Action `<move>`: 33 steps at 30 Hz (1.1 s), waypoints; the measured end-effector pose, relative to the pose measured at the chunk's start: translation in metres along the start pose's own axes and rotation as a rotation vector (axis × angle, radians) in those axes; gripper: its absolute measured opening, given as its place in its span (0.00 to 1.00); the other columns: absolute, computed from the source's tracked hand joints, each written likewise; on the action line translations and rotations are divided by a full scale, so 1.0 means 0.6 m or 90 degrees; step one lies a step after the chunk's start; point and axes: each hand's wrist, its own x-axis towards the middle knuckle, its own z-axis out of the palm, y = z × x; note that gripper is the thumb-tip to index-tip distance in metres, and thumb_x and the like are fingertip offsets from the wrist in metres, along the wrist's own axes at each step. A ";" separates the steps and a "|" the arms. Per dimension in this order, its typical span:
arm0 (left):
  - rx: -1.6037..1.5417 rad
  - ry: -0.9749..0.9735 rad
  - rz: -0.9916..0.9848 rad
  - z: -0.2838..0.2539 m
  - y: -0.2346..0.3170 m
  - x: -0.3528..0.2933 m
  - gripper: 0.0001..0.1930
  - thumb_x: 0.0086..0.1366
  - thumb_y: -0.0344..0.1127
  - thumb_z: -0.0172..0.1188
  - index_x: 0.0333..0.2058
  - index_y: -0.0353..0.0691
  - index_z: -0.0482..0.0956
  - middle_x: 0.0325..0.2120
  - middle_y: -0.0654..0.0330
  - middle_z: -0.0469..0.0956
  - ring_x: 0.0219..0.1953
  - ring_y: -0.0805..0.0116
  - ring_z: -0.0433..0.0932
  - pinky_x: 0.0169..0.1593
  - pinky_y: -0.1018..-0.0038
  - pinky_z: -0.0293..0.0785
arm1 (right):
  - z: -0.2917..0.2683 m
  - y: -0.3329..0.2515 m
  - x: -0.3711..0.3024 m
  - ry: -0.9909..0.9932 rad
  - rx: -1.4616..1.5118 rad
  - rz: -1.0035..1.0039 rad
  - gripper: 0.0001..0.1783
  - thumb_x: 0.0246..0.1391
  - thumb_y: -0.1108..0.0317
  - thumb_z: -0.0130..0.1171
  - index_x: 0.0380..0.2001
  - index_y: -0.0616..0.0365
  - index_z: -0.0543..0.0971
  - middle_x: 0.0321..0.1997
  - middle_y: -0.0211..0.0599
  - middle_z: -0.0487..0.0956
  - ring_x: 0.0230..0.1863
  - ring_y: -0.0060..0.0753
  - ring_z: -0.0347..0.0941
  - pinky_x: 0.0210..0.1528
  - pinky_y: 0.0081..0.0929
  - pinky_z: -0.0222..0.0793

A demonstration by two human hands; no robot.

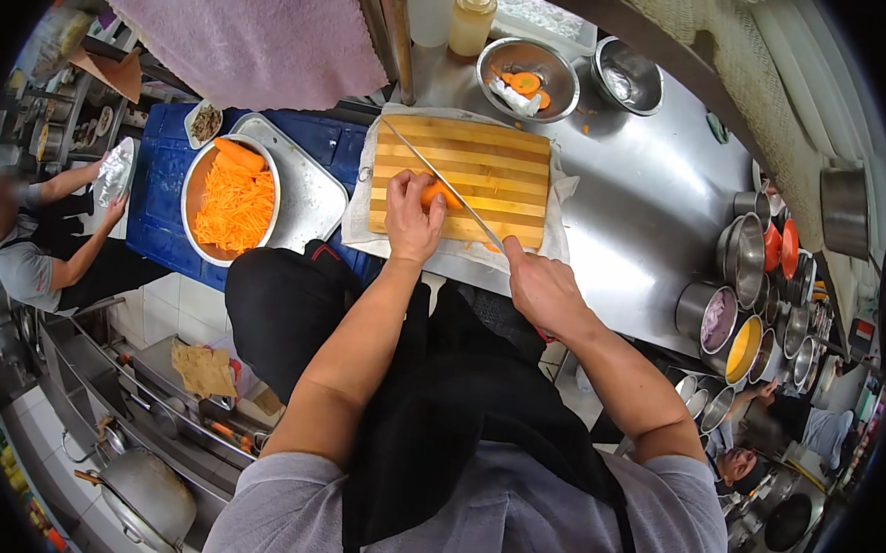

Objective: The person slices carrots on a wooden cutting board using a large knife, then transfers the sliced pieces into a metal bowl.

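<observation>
The left hand [413,218], bent snugly around the carrot [437,193], is pinning it on the board [505,148] while the right hand [543,287], closed tightly, is holding the knife [454,190] alongside, where a rolling carrot could be sending the blade into the left hand.
</observation>
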 end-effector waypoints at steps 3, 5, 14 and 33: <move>0.000 -0.002 -0.003 0.002 0.005 0.005 0.16 0.62 0.33 0.62 0.48 0.38 0.74 0.46 0.46 0.70 0.50 0.44 0.71 0.55 0.55 0.70 | 0.028 0.014 0.013 0.023 -0.008 -0.016 0.11 0.59 0.74 0.48 0.45 0.62 0.65 0.25 0.56 0.81 0.29 0.64 0.79 0.32 0.59 0.72; 0.004 -0.002 -0.003 0.001 0.004 0.005 0.16 0.63 0.33 0.62 0.48 0.38 0.74 0.46 0.46 0.70 0.50 0.44 0.71 0.55 0.55 0.70 | 0.027 0.010 0.028 -0.003 -0.017 -0.010 0.12 0.58 0.76 0.48 0.46 0.63 0.66 0.27 0.56 0.81 0.32 0.63 0.80 0.34 0.57 0.73; -0.004 0.002 0.012 -0.001 0.005 0.008 0.15 0.63 0.33 0.62 0.48 0.38 0.74 0.46 0.45 0.70 0.50 0.43 0.71 0.55 0.55 0.70 | 0.082 0.048 0.087 0.009 -0.010 -0.029 0.12 0.59 0.74 0.48 0.45 0.62 0.65 0.25 0.57 0.81 0.31 0.65 0.79 0.34 0.58 0.73; 0.003 0.011 -0.002 -0.001 0.007 0.005 0.16 0.62 0.34 0.63 0.47 0.39 0.75 0.46 0.47 0.71 0.50 0.44 0.72 0.54 0.55 0.71 | -0.013 -0.008 0.018 -0.007 -0.022 -0.003 0.14 0.57 0.76 0.49 0.47 0.63 0.65 0.24 0.57 0.80 0.30 0.64 0.80 0.33 0.58 0.73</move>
